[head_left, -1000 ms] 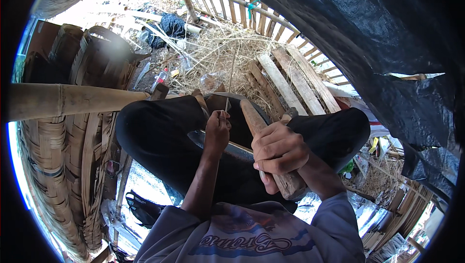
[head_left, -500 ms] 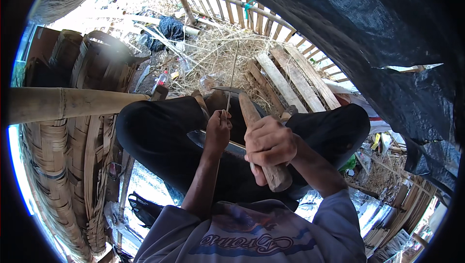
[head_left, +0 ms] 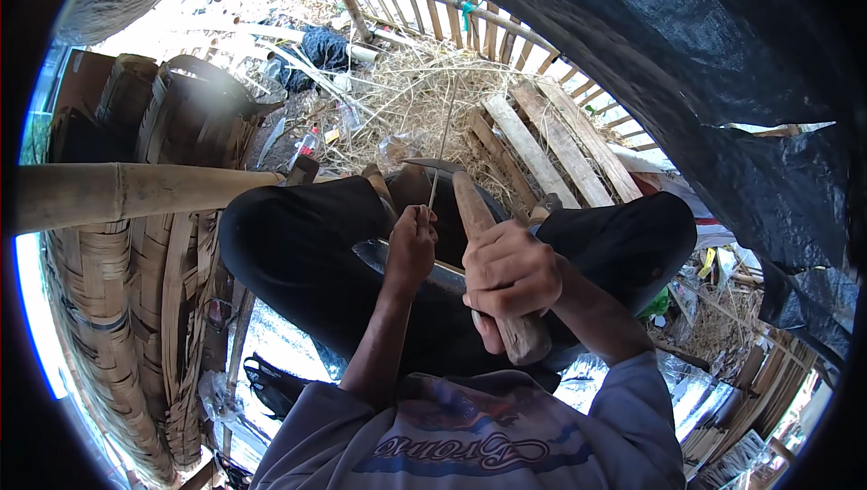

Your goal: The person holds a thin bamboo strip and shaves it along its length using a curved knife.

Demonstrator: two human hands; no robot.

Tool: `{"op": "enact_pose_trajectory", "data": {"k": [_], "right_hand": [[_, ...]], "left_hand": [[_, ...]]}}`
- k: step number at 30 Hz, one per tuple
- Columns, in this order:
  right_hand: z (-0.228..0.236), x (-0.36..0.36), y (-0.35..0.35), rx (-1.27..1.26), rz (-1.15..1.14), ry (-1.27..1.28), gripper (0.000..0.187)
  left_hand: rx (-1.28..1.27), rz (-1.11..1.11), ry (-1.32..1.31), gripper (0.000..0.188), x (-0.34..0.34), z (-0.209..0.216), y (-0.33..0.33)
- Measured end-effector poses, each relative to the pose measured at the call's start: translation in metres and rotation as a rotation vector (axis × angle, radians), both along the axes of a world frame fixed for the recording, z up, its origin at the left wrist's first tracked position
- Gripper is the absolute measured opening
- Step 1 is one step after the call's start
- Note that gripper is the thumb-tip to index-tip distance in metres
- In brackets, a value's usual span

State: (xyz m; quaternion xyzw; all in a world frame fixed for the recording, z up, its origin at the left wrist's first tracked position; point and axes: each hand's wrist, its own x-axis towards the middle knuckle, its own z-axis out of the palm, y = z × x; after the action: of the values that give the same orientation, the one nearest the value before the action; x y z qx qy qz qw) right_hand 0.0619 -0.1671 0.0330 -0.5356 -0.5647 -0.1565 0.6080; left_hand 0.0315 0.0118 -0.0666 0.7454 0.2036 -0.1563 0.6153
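Observation:
My left hand [head_left: 412, 246] is closed around a thin bamboo strip [head_left: 444, 133], gripping it between thumb and fingers. The strip rises away from me and its lower end passes down by my wrist. Wrapped round a thick wooden handle is my right hand [head_left: 513, 275], with the thumb underneath. The handle belongs to a curved-blade knife [head_left: 474, 205]; its dark blade [head_left: 435, 165] points left and crosses the strip just beyond my left hand. Whether the edge touches the strip, I cannot tell. Both hands are held above my lap, between my bent knees.
A thick bamboo pole [head_left: 135, 190] runs in from the left, above woven bamboo panels [head_left: 104, 309]. Ahead lie straw shavings [head_left: 424, 84], wooden planks [head_left: 533, 151] and a plastic bottle [head_left: 308, 142]. A slatted fence [head_left: 470, 25] stands behind; a dark tarp [head_left: 704, 47] hangs at right.
The bamboo strip's far end has swung slightly right. Both hands and the knife stand slightly farther right in the picture, and the whole view has shifted a little. Both grips stay closed.

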Motion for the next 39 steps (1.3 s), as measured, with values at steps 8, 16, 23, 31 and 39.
{"op": "enact_pose_trajectory", "data": {"k": [8,16,23,31,39], "right_hand": [[0.0,-0.004,0.004,-0.061,0.024,-0.021,0.017],[0.003,0.001,0.002,-0.011,0.03,-0.043,0.018],[0.012,-0.008,0.009,-0.12,0.09,-0.067,0.024],[0.015,-0.013,0.007,-0.142,0.128,-0.036,0.026],[0.007,0.004,0.005,-0.124,0.025,-0.002,0.018]], "left_hand": [[0.033,-0.038,-0.035,0.03,0.0,-0.002,-0.006],[0.063,-0.039,-0.049,0.031,-0.001,0.002,-0.005],[-0.004,-0.006,-0.02,0.031,0.004,-0.005,-0.009],[-0.079,0.028,-0.017,0.031,0.003,-0.001,-0.01],[0.025,-0.065,-0.079,0.031,-0.002,0.001,-0.011]]}}
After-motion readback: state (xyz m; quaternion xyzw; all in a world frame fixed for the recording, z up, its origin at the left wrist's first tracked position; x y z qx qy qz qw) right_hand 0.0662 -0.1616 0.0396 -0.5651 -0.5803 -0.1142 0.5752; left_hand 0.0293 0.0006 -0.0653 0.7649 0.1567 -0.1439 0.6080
